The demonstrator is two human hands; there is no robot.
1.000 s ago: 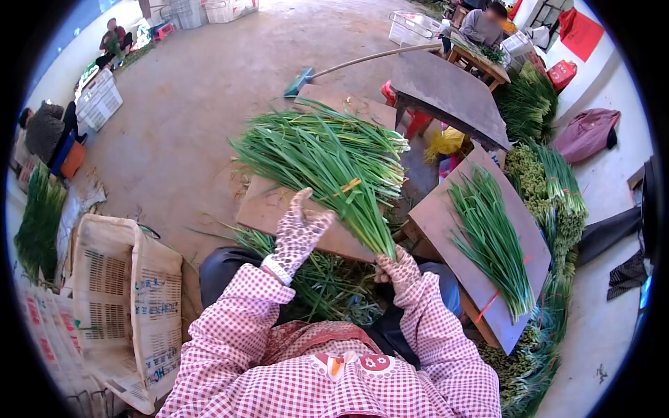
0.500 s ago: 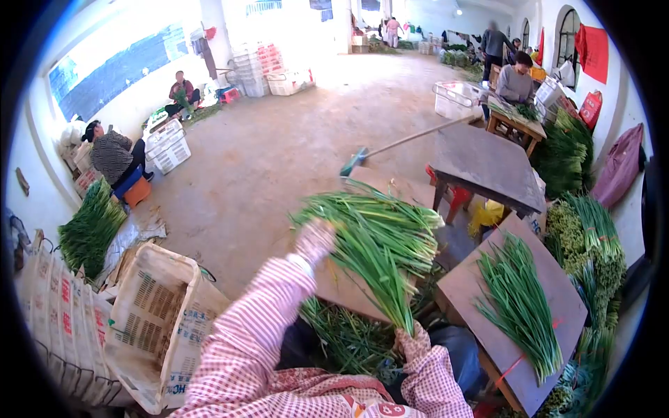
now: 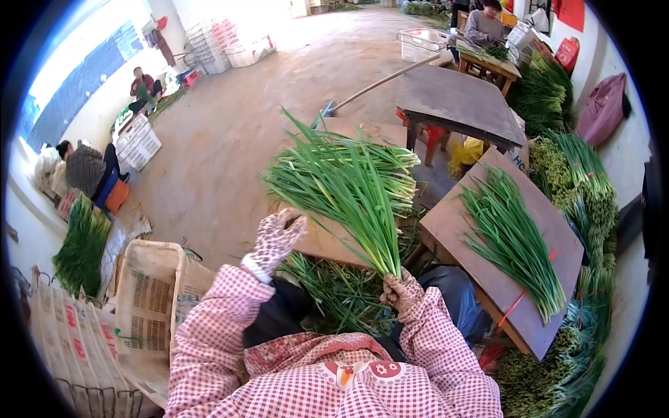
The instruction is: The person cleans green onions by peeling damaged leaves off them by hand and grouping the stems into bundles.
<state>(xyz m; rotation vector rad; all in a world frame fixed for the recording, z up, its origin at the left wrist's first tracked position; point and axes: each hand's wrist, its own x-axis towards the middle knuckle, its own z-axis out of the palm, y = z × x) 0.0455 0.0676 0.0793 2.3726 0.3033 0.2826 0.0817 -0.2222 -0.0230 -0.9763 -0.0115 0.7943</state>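
Note:
My right hand (image 3: pixel 402 291), in a patterned glove, grips the pale stem ends of a bunch of garlic chives (image 3: pixel 373 216) just above my lap. The bunch's leaves fan up and away, over a pile of garlic chives (image 3: pixel 408 161) on a low board (image 3: pixel 324 242). My left hand (image 3: pixel 280 235), gloved too, is held up left of the bunch, apart from it, fingers bent and spread with nothing visible in them. Loose leaf scraps (image 3: pixel 341 296) lie below the board between my knees.
At right, a small table (image 3: pixel 440 221) bears another chive bunch with red ties (image 3: pixel 512 240). Beyond it stands a dark table (image 3: pixel 460 94). Plastic crates (image 3: pixel 150 299) are at my left. A broom (image 3: pixel 380 85) leans ahead. Stacked greens (image 3: pixel 582 209) line the right wall; other people sit farther off.
My left hand has come off the leaves and moved back toward me, lower and to the left. The held bunch now stands more upright and spread. The whole view has shifted.

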